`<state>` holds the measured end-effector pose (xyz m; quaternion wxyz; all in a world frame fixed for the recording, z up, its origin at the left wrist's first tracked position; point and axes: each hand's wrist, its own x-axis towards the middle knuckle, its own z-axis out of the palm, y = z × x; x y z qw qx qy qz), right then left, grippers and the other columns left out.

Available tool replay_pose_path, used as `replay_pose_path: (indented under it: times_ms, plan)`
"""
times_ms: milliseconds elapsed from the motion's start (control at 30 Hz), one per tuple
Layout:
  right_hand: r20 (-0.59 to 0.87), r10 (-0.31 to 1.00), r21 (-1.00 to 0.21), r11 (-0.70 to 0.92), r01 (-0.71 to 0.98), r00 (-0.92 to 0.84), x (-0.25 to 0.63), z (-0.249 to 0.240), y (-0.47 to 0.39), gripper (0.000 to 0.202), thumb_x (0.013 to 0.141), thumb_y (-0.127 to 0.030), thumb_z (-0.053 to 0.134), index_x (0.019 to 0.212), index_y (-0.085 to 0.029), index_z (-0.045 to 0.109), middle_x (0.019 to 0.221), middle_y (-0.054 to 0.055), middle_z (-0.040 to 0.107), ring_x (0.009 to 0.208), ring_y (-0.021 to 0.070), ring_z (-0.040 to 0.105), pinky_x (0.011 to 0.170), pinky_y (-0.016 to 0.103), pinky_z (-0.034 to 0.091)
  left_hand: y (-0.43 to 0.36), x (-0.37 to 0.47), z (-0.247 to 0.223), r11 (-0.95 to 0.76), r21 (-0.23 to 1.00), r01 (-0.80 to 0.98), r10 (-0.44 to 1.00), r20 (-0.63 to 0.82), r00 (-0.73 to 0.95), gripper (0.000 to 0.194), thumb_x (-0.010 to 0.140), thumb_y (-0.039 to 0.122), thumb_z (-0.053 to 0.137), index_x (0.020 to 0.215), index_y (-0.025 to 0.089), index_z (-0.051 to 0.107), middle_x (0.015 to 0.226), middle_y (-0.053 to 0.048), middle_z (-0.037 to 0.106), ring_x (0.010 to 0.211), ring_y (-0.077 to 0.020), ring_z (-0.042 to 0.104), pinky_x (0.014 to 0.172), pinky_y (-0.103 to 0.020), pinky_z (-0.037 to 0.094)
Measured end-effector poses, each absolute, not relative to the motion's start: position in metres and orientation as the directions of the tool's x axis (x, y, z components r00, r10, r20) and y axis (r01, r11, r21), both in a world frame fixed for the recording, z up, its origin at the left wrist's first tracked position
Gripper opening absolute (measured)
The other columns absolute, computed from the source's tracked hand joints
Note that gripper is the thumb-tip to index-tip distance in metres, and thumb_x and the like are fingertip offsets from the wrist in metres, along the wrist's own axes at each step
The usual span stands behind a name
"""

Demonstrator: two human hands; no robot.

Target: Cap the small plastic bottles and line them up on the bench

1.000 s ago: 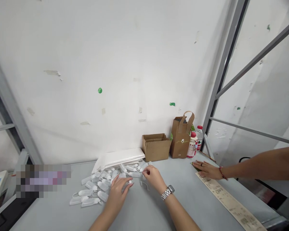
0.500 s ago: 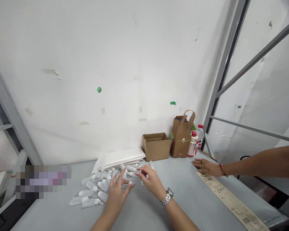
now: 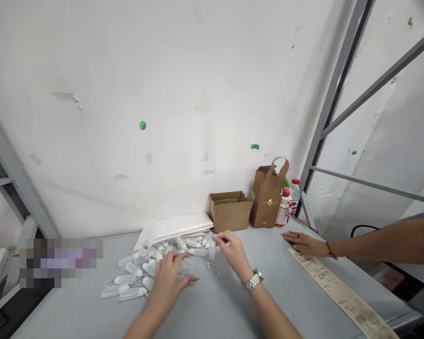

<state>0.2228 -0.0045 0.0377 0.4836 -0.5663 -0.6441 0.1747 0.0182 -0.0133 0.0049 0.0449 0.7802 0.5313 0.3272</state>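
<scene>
Head view, landmark: cardboard box (image 3: 231, 217), towards the back of the table (image 3: 212, 315), perhaps sparing working room.
Translucent bottles (image 3: 132, 269): heaped in front and left of the box, apparently for easy reach.
Left hand (image 3: 167, 278): beside the heap, thumb and forefinger wide; whether the blurred clear shape between is gripped, I cannot tell.
Right hand (image 3: 234, 252): before the box, fingertips narrow near a bottle; grip unclear.
Co-worker's hand (image 3: 305, 245): right of the box, flat over a printed strip (image 3: 339, 292), presumably steadying it.
</scene>
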Motion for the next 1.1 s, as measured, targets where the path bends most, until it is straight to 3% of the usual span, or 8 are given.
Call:
replay_pose_path:
  times_ms: [167,300,467,700,833,967,1100]
  plan:
    - [0.293,0.948,-0.788,0.166,0.593,0.124,0.253,0.038,0.004,0.023,0.073,-0.023,0.055,0.050,-0.018,0.059,0.055,0.002,0.059,0.055,0.0148,0.051,0.055,0.025,0.036,-0.009,0.010,0.006,-0.411,0.315,0.856,0.847,0.479,0.231,0.028,0.062,0.034,0.068,0.087,0.023,0.063,0.088,-0.005,0.058,0.085,-0.0259,0.055,0.078,-0.042,0.042]
    - [0.230,0.973,-0.796,0.184,0.577,0.008,0.244,0.041,-0.002,0.021,0.071,-0.023,0.058,0.050,-0.018,0.061,0.054,0.000,0.060,0.051,0.0124,0.051,0.051,0.022,0.036,-0.010,0.011,0.006,-0.466,0.334,0.819,0.826,0.496,0.268,0.029,0.063,0.033,0.068,0.090,0.025,0.062,0.094,-0.005,0.059,0.090,-0.0261,0.055,0.079,-0.042,0.042]
    - [0.326,0.933,-0.827,0.361,0.431,-0.156,0.207,0.044,-0.019,0.019,0.075,-0.030,0.059,0.061,-0.018,0.067,0.062,0.000,0.062,0.063,0.0130,0.055,0.060,0.022,0.041,-0.019,0.024,0.009,-0.576,0.448,0.684,0.794,0.508,0.335,0.033,0.069,0.044,0.062,0.097,0.027,0.061,0.097,-0.004,0.065,0.093,-0.0237,0.057,0.083,-0.039,0.044]
    - [0.406,0.891,-0.803,0.453,0.387,-0.202,0.189,0.033,-0.022,0.017,0.080,-0.029,0.055,0.076,-0.020,0.068,0.070,0.001,0.062,0.070,0.0133,0.055,0.067,0.024,0.043,-0.020,0.027,0.001,-0.590,0.464,0.661,0.784,0.526,0.330,0.017,0.079,0.036,0.053,0.083,0.024,0.065,0.080,0.000,0.069,0.079,-0.0194,0.062,0.077,-0.035,0.047]
    - [0.470,0.883,-0.743,0.406,0.532,-0.017,0.210,0.027,-0.008,0.020,0.082,-0.030,0.052,0.094,-0.020,0.065,0.085,0.005,0.060,0.075,0.0150,0.055,0.072,0.027,0.044,-0.016,0.029,-0.005,-0.613,0.373,0.697,0.745,0.566,0.353,0.017,0.078,0.036,0.054,0.087,0.026,0.066,0.087,-0.003,0.068,0.087,-0.0210,0.059,0.079,-0.039,0.045]
    - [0.383,0.924,-0.589,0.240,0.772,0.006,0.222,0.015,0.003,0.024,0.074,-0.031,0.061,0.095,-0.019,0.065,0.093,0.008,0.060,0.087,0.0202,0.055,0.077,0.031,0.041,-0.012,0.038,-0.016,-0.604,0.263,0.753,0.721,0.582,0.375,0.015,0.076,0.031,0.058,0.087,0.029,0.067,0.095,-0.003,0.065,0.094,-0.0235,0.055,0.082,-0.044,0.041]
    - [0.321,0.947,-0.506,0.185,0.842,-0.015,0.219,0.010,0.005,0.012,0.074,-0.026,0.061,0.083,-0.021,0.067,0.084,0.003,0.065,0.084,0.0189,0.057,0.075,0.028,0.037,-0.008,0.045,-0.025,-0.566,0.194,0.801,0.715,0.600,0.360,0.014,0.075,0.029,0.059,0.087,0.030,0.067,0.098,-0.004,0.063,0.100,-0.0254,0.051,0.087,-0.049,0.036]
